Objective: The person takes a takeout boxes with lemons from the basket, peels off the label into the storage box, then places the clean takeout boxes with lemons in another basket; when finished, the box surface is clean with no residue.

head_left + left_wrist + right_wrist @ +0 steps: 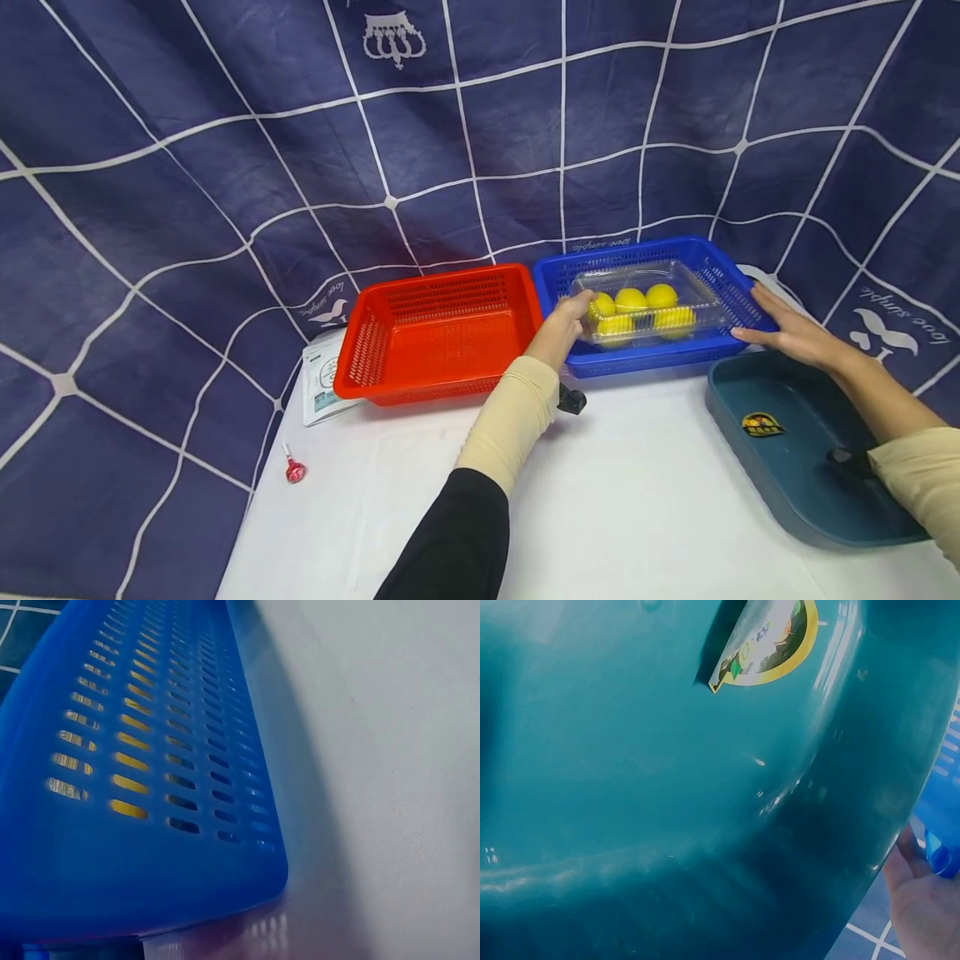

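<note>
A clear plastic box (pixel 701 304) with several yellow balls (pixel 631 300) in it sits inside the blue basket (pixel 637 367). At the box's left end, my left hand (pixel 566 323) holds its edge with curled fingers. My right hand (pixel 797 332) is at the basket's right end, thumb and fingers spread and fairly straight, touching the rim. In the right wrist view that hand (pixel 926 907) shows beside the basket's blue corner (pixel 943 859). Only the basket's slotted wall (pixel 150 862) appears in the left wrist view; yellow shows through its slots, and the left hand is hidden there.
A red basket (pixel 457 342) stands left of the blue one, partly over a white packet (pixel 321 379). A dark teal tub (pixel 787 467) with a sticker (pixel 762 424) lies under my right forearm. A red lollipop (pixel 295 471) is at far left. A patterned curtain (pixel 517 150) hangs behind.
</note>
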`<state>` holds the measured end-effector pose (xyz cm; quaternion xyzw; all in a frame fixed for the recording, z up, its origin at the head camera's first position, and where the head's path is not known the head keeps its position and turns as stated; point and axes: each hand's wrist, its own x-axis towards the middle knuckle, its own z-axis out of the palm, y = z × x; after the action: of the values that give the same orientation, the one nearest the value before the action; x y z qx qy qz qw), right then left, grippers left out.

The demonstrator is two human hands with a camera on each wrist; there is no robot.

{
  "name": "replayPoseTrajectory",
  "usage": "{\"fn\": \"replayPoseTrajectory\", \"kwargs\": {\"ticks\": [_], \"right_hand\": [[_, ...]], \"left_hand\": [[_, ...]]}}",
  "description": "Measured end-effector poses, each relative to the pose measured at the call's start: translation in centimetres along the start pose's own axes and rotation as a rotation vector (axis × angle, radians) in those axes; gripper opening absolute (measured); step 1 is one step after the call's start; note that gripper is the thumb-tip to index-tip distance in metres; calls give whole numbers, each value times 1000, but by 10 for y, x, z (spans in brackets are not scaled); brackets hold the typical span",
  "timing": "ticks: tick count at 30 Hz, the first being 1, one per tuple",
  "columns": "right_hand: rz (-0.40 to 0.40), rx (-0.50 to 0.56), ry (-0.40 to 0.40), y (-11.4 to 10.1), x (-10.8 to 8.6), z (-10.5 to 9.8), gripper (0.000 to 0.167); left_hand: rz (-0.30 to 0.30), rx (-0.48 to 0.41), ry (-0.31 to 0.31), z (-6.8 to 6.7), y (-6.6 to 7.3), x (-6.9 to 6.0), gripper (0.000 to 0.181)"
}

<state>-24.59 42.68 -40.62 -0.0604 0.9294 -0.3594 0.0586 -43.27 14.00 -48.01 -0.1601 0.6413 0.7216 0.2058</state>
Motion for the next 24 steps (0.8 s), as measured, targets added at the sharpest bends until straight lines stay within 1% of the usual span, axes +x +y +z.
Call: {"fn": "replayPoseTrajectory", "kwargs": {"ticks": [4, 6, 10, 11, 12, 14, 15, 17, 18, 19, 20, 21, 22, 24], "right_hand": [[8, 9, -7, 0, -1, 1, 97], [11, 11, -12, 0, -1, 1, 96], [21, 5, -16, 1, -1, 0, 96], [24, 2, -17, 1, -1, 0, 96], [28, 0, -17, 0, -1, 0, 96], [35, -12, -20, 0, -1, -1, 96], [38, -17, -22, 0, -1, -1, 96], [43, -24, -24, -1, -1, 0, 95], [44, -27, -25, -1, -1, 0, 94], [45, -29, -27, -1, -1, 0, 94], [47, -28, -26, -1, -1, 0, 94], [49, -26, -25, -1, -1, 0, 94], [49, -23, -24, -1, -1, 0, 94], [49, -20, -23, -1, -1, 0, 94]], "left_hand": [[-19, 4, -2, -4, -2, 0, 46], [-19, 4, 7, -3, -5, 8, 51], [-7, -15, 30, 6, -18, 46, 43], [0, -16, 42, 8, -21, 53, 41], [-1, -28, 54, 10, -23, 60, 44], [0, -26, 93, 13, -26, 67, 50], [5, -26, 110, 13, -26, 65, 54], [-3, -37, 134, 13, -21, 48, 58], [-9, -40, 140, 13, -19, 44, 62], [1, -23, 143, 12, -18, 39, 63], [4, -21, 142, 11, -17, 36, 65], [5, -38, 133, 11, -17, 34, 65], [6, -33, 131, 12, -19, 37, 65], [11, -18, 131, 14, -26, 57, 67]]}}
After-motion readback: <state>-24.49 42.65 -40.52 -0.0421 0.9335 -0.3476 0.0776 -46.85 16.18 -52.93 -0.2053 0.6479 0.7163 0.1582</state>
